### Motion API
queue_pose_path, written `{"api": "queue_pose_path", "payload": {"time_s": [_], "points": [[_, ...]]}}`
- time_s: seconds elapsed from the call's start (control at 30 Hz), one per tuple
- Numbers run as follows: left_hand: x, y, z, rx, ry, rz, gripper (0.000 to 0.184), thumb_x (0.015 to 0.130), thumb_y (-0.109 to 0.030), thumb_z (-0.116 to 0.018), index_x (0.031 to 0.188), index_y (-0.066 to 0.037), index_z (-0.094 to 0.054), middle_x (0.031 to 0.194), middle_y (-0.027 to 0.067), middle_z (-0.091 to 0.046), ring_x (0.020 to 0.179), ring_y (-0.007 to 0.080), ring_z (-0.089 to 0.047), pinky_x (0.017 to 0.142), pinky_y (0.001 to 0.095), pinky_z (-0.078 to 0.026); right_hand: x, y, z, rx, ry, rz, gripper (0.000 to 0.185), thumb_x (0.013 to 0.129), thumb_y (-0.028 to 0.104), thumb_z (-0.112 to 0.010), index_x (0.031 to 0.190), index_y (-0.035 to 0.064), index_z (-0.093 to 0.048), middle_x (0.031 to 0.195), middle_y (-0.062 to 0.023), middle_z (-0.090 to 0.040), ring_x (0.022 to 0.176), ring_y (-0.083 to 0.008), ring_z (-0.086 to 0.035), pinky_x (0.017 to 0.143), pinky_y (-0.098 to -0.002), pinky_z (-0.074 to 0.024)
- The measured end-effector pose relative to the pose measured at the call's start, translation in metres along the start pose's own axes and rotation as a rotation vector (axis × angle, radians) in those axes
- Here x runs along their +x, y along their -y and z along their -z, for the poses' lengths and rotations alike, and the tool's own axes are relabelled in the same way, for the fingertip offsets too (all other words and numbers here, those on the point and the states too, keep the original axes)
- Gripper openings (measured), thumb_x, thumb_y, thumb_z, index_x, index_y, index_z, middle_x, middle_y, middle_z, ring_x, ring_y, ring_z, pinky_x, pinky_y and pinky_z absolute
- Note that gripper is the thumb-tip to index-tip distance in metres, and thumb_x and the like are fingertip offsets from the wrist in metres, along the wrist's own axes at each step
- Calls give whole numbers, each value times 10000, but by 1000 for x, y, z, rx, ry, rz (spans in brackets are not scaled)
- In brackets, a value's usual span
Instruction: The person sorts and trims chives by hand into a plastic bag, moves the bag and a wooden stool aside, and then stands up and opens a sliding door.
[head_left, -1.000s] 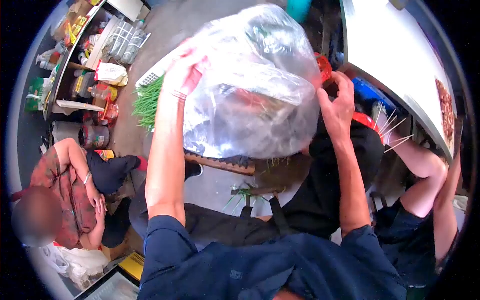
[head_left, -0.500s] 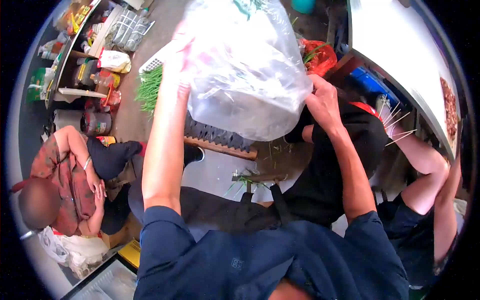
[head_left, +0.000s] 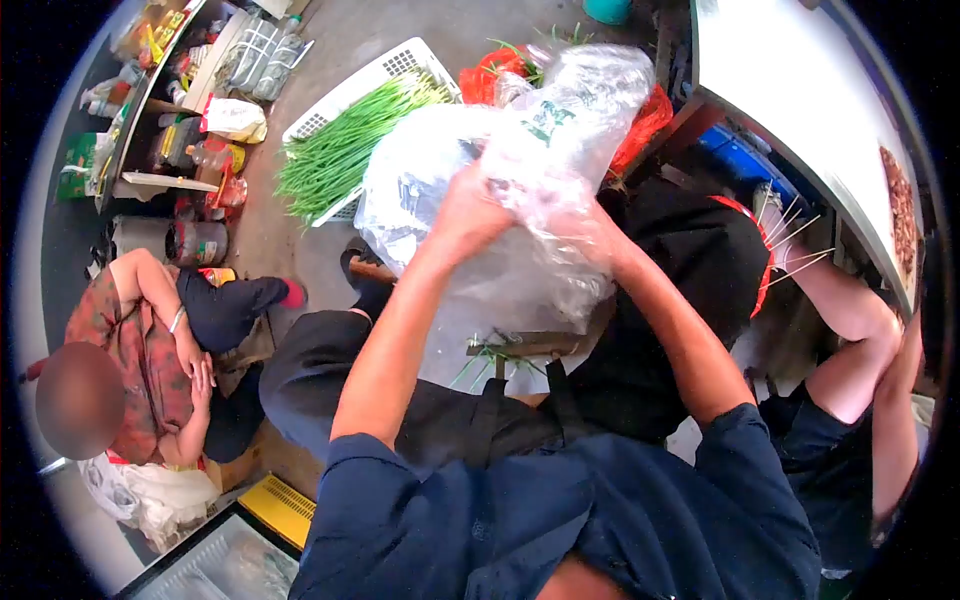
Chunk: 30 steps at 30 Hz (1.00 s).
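The left hand (head_left: 475,208) and right hand (head_left: 580,235), earlier wide apart at opposite sides of the bag (head_left: 545,165), now meet near its middle. The puffed bag is bunched between them, uncovering more chives (head_left: 355,150), more of their basket (head_left: 405,62) and more red plastic (head_left: 482,80).

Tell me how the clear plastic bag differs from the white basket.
The clear plastic bag is limp and crumpled, while the white basket is stiff, with perforated walls.
The bag is bunched up in the left hand and right hand; the basket stands with neither hand on it.
The basket holds long green stalks; the bag's contents, if any, are unclear.
Both are in front of the person.
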<state>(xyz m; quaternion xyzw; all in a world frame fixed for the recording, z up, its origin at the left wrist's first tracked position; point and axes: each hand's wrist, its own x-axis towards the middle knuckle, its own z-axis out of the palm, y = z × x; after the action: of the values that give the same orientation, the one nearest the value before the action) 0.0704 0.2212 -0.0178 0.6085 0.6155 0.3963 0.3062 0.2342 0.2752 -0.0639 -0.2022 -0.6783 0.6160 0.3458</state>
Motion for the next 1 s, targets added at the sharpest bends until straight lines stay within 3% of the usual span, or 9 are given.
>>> {"api": "queue_pose_path", "payload": {"time_s": [0.07,0.1,0.13,0.2,0.33,0.47,0.57,0.87,1.0], "points": [[-7,27,9,-177,-149,98,245,723,-37,-673,966,-8,-668,907,54,-686,835,127,-626,772,289,-501,2,34,-6,47,36,-88,330,867,127,-618,1165,-9,-575,1082,-40,-618,971,-148,-564,887,-291,-448],[-12,28,27,-226,-202,134,242,729,-31,-664,970,-16,-665,907,41,-678,821,121,-618,749,281,-497,2,45,-7,93,71,-177,294,890,99,-597,1165,-4,-577,1078,-27,-614,979,-130,-549,897,-288,-438],[-19,25,48,-274,-256,171,241,734,-25,-655,975,-24,-662,906,28,-669,808,116,-609,726,274,-492,4,37,0,-209,9,-109,235,888,88,-592,1105,1,-609,1043,-20,-612,949,-101,-539,856,-254,-436],[-34,25,93,-406,-559,188,161,800,-36,-575,949,-44,-635,885,-15,-603,807,85,-558,709,262,-469,3,31,4,-304,-212,-54,233,848,138,-605,1035,3,-643,925,-96,-671,806,-131,-607,743,-277,-488],[-93,26,211,-898,-716,74,272,962,-258,-474,1131,-70,-575,1055,59,-605,943,179,-585,797,321,-496,-6,26,21,-342,-287,-198,202,861,133,-593,998,-2,-656,845,-94,-681,742,-139,-645,690,-283,-507],[-204,14,290,-907,-873,6,280,954,-247,-474,1132,-56,-576,1071,77,-606,960,202,-587,816,335,-495,-11,29,11,-324,-190,-242,183,863,112,-591,992,-6,-649,830,-105,-677,721,-169,-676,659,-293,-521],[-296,6,327,-828,-1056,-15,287,948,-239,-474,1133,-46,-577,1082,89,-607,973,219,-588,830,346,-495,-10,23,6,-518,-44,-56,153,855,94,-606,977,11,-646,824,-122,-671,670,-187,-663,643,-307,-523],[-528,-5,339,-479,-1573,52,307,930,-215,-475,1135,-14,-580,1118,128,-610,1012,271,-592,871,377,-494,-10,20,-30,-667,420,-46,153,854,83,-606,980,-3,-625,843,-147,-655,682,-235,-634,657,-324,-499],[-629,25,296,-583,-1414,7,315,921,-204,-475,1137,0,-582,1133,145,-611,1030,293,-594,890,391,-493,-10,12,-52,-707,618,-163,141,858,86,-596,961,-8,-619,799,-133,-641,638,-206,-619,614,-313,-485]]}}
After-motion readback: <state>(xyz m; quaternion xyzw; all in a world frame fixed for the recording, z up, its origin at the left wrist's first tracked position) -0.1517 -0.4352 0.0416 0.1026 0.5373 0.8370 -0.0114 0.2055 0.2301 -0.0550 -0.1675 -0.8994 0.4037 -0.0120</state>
